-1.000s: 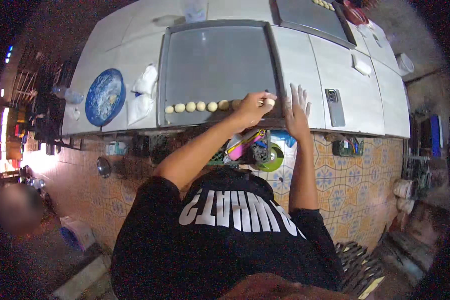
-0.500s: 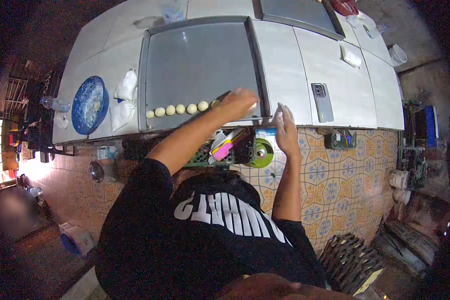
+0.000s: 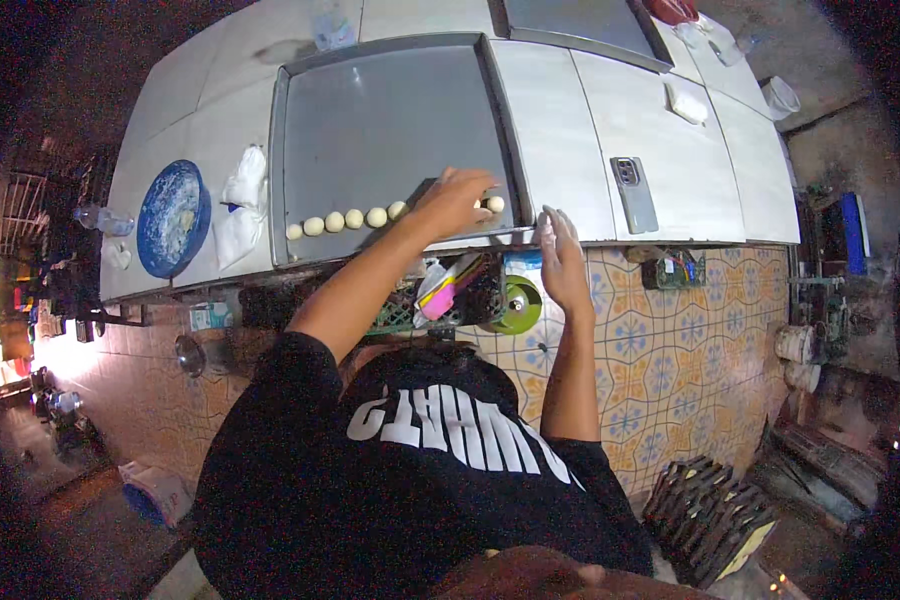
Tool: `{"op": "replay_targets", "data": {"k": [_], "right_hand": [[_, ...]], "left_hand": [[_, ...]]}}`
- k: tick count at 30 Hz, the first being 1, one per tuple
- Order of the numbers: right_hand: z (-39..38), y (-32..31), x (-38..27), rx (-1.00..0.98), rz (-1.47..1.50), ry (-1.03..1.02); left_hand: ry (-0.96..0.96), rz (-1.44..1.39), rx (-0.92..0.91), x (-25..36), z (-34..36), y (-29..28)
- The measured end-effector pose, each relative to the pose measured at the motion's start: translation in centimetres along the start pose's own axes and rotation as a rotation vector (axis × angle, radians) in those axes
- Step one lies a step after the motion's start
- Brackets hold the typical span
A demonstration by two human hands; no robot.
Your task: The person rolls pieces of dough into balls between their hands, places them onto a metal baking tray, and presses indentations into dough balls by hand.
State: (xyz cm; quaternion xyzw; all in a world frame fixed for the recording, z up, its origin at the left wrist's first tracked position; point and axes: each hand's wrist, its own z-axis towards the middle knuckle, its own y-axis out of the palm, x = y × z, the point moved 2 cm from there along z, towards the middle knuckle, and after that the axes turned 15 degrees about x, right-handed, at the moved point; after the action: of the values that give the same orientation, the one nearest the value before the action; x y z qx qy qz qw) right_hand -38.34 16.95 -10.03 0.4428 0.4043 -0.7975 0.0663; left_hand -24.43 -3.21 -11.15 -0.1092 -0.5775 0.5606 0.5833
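Note:
A row of pale, round dough balls [image 3: 335, 222] lies along the near edge of a large grey metal tray [image 3: 390, 110]. Over the right part of that row is my left hand [image 3: 455, 203], its fingers curved but apart. Just past its fingertips a dough ball [image 3: 496, 204] rests near the tray's right wall; the hand hides part of the row. My right hand [image 3: 563, 255], whitened with flour or dough, is held by the tray's near right corner. Its fingers stretch upward with nothing visible in them, and I cannot tell whether they touch the rim.
Left of the tray are a blue basin [image 3: 174, 218] with whitish residue and a white bag [image 3: 242, 205]. A phone [image 3: 634, 195] and a white packet [image 3: 686, 104] lie to the right. Another metal tray [image 3: 582, 30] stands at the far side. A green round item [image 3: 517, 305] sits below the table edge.
My left hand has drawn slightly left and its fingers have opened, uncovering the dough ball at the row's right end. My right hand stays by the tray corner. The whole view has shifted a little.

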Motion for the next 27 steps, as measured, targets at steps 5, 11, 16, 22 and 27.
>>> {"op": "replay_targets", "data": {"k": [5,11,16,22,27], "right_hand": [[-0.1,-0.9,-2.0,0.051,0.032,-0.020],[1.1,-0.5,-7.1,-0.016,0.042,-0.018],[3.0,4.2,-10.9,-0.128,0.121,-0.185],[3.3,12.7,-18.9,-0.381,0.221,-0.103],[1.6,22.1,-24.4,-0.525,0.207,-0.326]], "left_hand": [[-0.227,-0.152,0.110,-0.3,-3.1,-6.3],[-0.539,-0.371,0.267,-0.4,-9.4,-15.2],[-0.629,-0.408,0.425,-2.6,-14.7,-20.1],[-0.699,-0.362,0.552,-5.3,-22.0,-25.7],[-0.744,-0.316,0.795,-10.2,-30.3,-30.4]]}}
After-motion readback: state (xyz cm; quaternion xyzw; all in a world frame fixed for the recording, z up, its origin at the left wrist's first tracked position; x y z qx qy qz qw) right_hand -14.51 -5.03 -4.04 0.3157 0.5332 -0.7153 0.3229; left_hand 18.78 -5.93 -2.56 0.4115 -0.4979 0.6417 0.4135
